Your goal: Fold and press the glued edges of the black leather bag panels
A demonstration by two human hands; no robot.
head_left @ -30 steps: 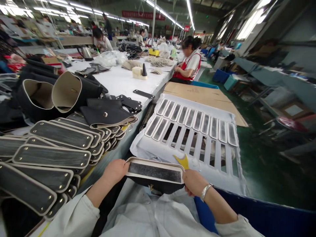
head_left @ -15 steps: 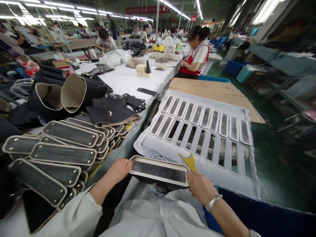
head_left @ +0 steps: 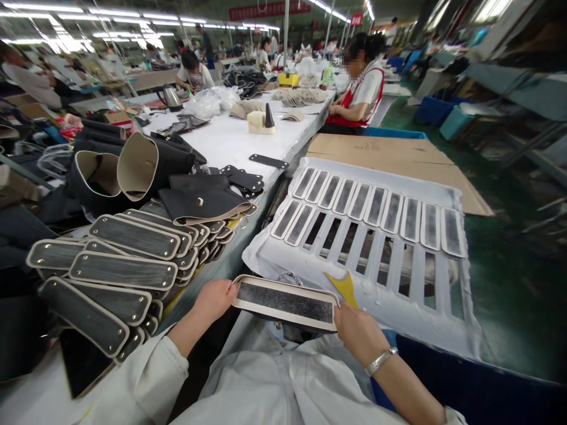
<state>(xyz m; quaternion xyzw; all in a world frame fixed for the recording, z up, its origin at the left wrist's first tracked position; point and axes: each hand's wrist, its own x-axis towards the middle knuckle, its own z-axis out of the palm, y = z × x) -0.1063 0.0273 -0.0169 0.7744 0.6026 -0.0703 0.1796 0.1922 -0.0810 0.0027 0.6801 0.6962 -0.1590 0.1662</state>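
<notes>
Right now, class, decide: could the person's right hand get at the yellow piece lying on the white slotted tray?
Probably yes: the yellow piece lies just beyond the right hand with nothing between, though that hand holds the panel.

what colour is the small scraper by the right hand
Yellow. The scraper lies just beyond the right hand holding the panel; head view shows it best.
</notes>
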